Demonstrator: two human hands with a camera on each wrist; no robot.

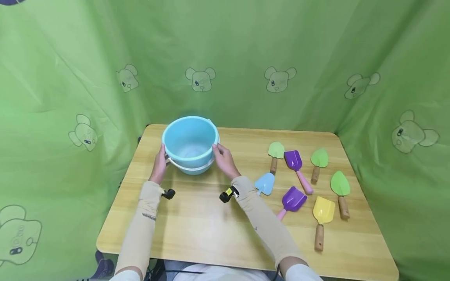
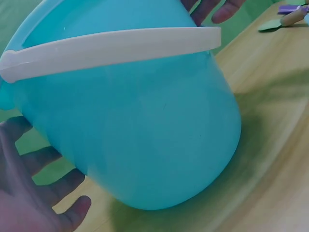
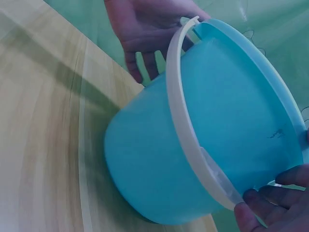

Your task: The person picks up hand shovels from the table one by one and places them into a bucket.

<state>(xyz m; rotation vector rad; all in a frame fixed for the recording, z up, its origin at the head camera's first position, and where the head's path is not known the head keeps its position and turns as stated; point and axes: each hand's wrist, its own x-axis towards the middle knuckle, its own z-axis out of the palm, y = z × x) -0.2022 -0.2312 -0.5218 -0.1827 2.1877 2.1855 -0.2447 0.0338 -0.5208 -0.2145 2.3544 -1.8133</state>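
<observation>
A light blue bucket (image 1: 191,136) with a white handle (image 2: 120,47) is held between two hands at the left part of the table, its mouth facing up. The left hand (image 1: 159,166) lies along the bucket's left side, its fingers (image 2: 41,159) fairly straight and spread at the wall. On the opposite side, the right hand (image 1: 225,160) grips the rim, thumb over the edge. Down across the front of the bucket hangs the handle. No contents show inside the bucket.
On the right half of the wooden table (image 1: 197,218) lie several toy shovels, among them a purple shovel (image 1: 293,199), a yellow shovel (image 1: 324,209), a light blue shovel (image 1: 265,183) and a green shovel (image 1: 340,183). A green curtain (image 1: 239,101) surrounds the table's back and sides.
</observation>
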